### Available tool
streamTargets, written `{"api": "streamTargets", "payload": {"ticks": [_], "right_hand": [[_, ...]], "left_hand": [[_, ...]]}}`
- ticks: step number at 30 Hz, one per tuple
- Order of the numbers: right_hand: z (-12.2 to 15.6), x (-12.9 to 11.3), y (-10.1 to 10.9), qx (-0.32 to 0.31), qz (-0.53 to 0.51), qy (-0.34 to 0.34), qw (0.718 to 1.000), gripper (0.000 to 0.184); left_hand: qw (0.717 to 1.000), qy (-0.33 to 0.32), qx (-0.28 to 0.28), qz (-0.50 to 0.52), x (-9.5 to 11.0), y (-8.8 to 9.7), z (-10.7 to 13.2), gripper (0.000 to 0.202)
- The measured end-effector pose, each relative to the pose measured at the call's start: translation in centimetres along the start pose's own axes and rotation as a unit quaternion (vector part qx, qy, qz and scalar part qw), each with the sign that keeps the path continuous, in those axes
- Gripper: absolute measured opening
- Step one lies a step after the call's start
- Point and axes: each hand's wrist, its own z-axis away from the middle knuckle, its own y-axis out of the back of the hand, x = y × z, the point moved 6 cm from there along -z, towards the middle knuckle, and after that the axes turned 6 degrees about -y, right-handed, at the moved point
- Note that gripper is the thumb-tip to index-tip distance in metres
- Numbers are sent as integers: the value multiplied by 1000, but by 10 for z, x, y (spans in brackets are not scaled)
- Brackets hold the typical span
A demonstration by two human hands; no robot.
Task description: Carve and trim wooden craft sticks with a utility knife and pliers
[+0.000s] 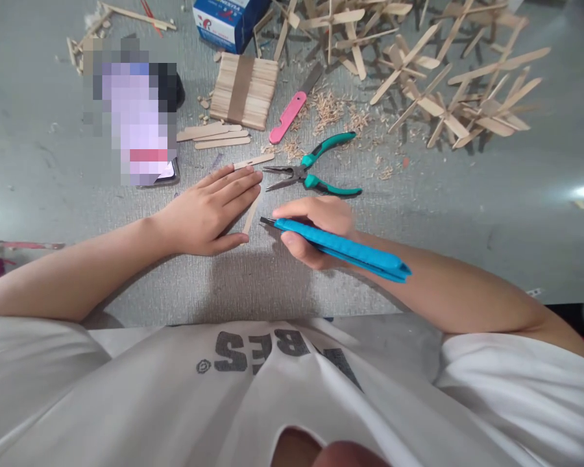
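Note:
My left hand [219, 211] lies flat on the grey table, fingers stretched toward the pliers. A wooden craft stick [251, 215] pokes out beside its fingers, partly hidden under the hand. Another stick [260, 159] lies just beyond the fingertips. In my right hand [316, 227] is a blue utility knife [343, 245], its dark blade pointing left, a little short of the craft stick. Long-nose pliers [298, 173] with green handles rest open beyond my right hand. A pink folding knife [289, 117] lies behind them.
A banded bundle of craft sticks [260, 91] and several loose sticks [219, 134] lie at the back. Wood shavings [328, 107] are scattered nearby. Assembled stick pieces [438, 107] fill the back right. A blue and white box [228, 24] and a blurred-out object [136, 117] stand farther left.

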Motion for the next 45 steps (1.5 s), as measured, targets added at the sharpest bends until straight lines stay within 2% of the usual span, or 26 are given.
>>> {"api": "streamTargets", "payload": {"ticks": [4, 14, 19, 29, 32, 41, 45], "right_hand": [[-3, 0, -1, -16, -23, -33, 999, 17], [-4, -9, -10, -107, -11, 21, 994, 18], [-3, -9, -13, -130, -3, 49, 990, 19], [0, -7, -14, -123, 7, 50, 991, 24], [-1, -8, -14, -122, 4, 43, 992, 21], [0, -4, -13, -104, -22, -10, 994, 25], [0, -1, -13, -125, -35, -22, 991, 27]], "left_hand": [[1000, -5, 4, 6, 0, 0, -1, 88], [999, 9, 0, 33, -3, -2, -3, 83], [999, 10, -1, 34, -2, -2, -3, 84], [999, 22, -19, 29, -1, -2, -4, 78], [999, 29, -16, 37, -2, -2, -4, 76], [999, 20, -6, 39, -2, -2, -4, 76], [998, 31, -10, 56, -2, -3, -5, 75]]}}
